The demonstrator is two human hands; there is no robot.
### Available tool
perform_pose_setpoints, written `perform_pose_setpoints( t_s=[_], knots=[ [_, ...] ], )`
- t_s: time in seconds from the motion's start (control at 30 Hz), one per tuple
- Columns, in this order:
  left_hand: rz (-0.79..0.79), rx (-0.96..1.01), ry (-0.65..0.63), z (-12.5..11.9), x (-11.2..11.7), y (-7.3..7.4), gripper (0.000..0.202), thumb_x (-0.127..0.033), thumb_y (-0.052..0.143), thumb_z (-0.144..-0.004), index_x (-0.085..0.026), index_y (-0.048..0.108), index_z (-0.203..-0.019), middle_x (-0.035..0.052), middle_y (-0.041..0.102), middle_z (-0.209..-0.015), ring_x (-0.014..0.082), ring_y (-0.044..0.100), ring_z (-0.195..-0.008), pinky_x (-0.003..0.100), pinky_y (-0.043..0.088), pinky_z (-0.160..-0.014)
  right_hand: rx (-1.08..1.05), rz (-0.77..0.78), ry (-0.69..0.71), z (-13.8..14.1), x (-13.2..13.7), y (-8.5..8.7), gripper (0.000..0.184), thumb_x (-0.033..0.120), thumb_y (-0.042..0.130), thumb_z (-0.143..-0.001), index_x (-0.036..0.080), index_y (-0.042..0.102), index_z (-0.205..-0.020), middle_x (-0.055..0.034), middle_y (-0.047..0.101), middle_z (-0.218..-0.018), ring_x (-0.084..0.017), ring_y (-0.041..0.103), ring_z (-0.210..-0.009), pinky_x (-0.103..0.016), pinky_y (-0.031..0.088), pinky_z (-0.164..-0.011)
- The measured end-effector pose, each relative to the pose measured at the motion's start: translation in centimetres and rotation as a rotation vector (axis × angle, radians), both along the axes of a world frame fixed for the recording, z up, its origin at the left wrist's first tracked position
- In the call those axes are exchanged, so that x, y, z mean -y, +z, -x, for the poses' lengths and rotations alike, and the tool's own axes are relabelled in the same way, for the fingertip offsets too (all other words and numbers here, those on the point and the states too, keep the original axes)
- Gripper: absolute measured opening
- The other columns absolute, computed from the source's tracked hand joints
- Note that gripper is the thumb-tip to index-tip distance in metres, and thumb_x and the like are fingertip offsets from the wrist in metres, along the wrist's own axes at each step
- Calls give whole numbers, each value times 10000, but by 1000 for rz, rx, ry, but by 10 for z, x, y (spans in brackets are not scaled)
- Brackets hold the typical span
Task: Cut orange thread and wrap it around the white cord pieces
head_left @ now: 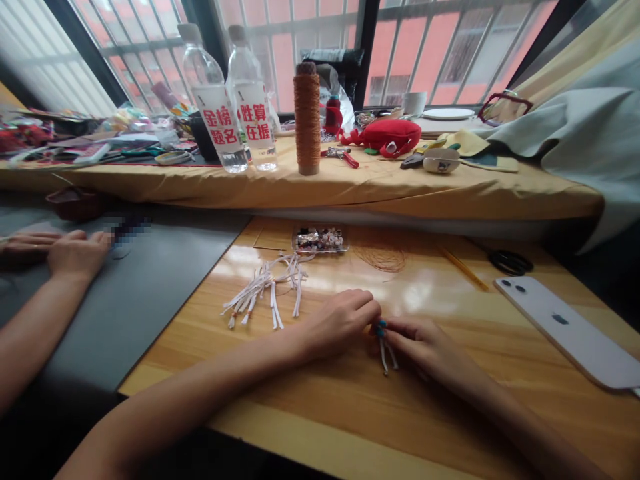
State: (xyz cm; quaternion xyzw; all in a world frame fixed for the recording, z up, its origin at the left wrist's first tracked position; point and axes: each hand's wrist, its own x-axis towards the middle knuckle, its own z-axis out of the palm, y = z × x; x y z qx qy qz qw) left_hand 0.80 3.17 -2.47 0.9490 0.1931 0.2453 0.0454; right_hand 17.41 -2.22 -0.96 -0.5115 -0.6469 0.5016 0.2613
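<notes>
My left hand (345,317) and my right hand (423,340) meet above the wooden table, fingers pinched together. Between their fingertips is a small piece of blue cord knotting (381,327), with white cord ends (385,357) hanging below it. Fingers partly hide the blue part. Left of my hands, a loose bundle of white cords (273,283) lies on the table, some ends bound with orange thread. Behind it sits a clear box of beads (320,239). A coil of thin orange thread (383,258) lies beside the box.
A phone (565,330), black-handled scissors (510,262) and a yellow pencil-like stick (464,269) lie to the right. On the raised sill stand two water bottles (257,127) and an orange thread spool (307,123). At far left, another person's hands (75,253) work over a grey table (170,280).
</notes>
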Motion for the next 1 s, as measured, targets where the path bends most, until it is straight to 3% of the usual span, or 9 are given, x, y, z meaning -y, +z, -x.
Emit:
perform_pose_setpoints(
  t_s=[0.13, 0.23, 0.3, 0.43, 0.53, 0.7, 0.8, 1.0],
  knots=[
    [-34, 79, 51, -2, -1, 0, 188, -228, 353, -862, -125, 491, -784, 36, 505, -767, 122, 452, -703, 215, 405, -650, -81, 66, -81, 1, -2, 1, 290, 415, 523, -720, 168, 674, -732, 0, 607, -610, -100, 487, -509, -201, 355, -470],
    [-100, 181, 126, -1, 1, -1, 174, -171, 343, -858, -111, 461, -971, 80, 494, -929, 145, 449, -857, 249, 403, -760, -144, 155, -217, 1, -3, 1, 334, 461, 540, -691, 164, 676, -762, 44, 488, -424, -43, 286, -320, -191, 181, -326],
    [-195, 167, 97, 1, 4, 0, 217, -148, 352, -845, -126, 435, -1045, 90, 480, -988, 156, 435, -897, 272, 394, -788, -220, 172, -300, -1, -3, -1, 326, 450, 561, -683, 164, 673, -791, 73, 389, -348, -33, 197, -295, -199, 111, -320],
    [-453, 48, -55, 4, 9, 1, 238, -180, 391, -831, -166, 458, -1059, 69, 493, -1051, 167, 416, -942, 306, 360, -827, -408, 181, -420, -6, -5, -5, 231, 360, 655, -629, 189, 681, -782, 43, 503, -479, -40, 312, -397, -176, 221, -375],
    [-533, 13, -48, 5, 10, 2, 230, -196, 408, -830, -154, 480, -1044, 61, 511, -1067, 157, 414, -953, 303, 338, -843, -499, 244, -429, -8, -5, -6, 197, 323, 676, -619, 205, 691, -776, 30, 561, -578, -48, 376, -472, -163, 298, -438],
    [-500, 25, 24, 5, 10, 4, 203, -224, 404, -841, -170, 496, -1013, 43, 555, -1034, 147, 449, -887, 289, 338, -791, -599, 240, -359, -5, -5, -2, 186, 297, 676, -628, 209, 698, -790, -4, 647, -711, -95, 523, -653, -195, 402, -656],
    [-474, 38, 18, 6, 11, 4, 210, -228, 400, -842, -187, 484, -1031, 40, 567, -1017, 148, 465, -875, 296, 339, -773, -582, 205, -335, -1, -3, 1, 214, 314, 665, -637, 212, 696, -823, -33, 672, -809, -148, 564, -766, -269, 391, -793],
    [-427, 70, -23, 7, 12, 3, 191, -191, 435, -823, -198, 485, -1008, 31, 581, -920, 147, 490, -864, 296, 347, -737, -514, 96, -370, 2, 0, -2, 251, 364, 642, -654, 225, 691, -857, -42, 683, -840, -177, 579, -805, -320, 377, -838]
  ],
)
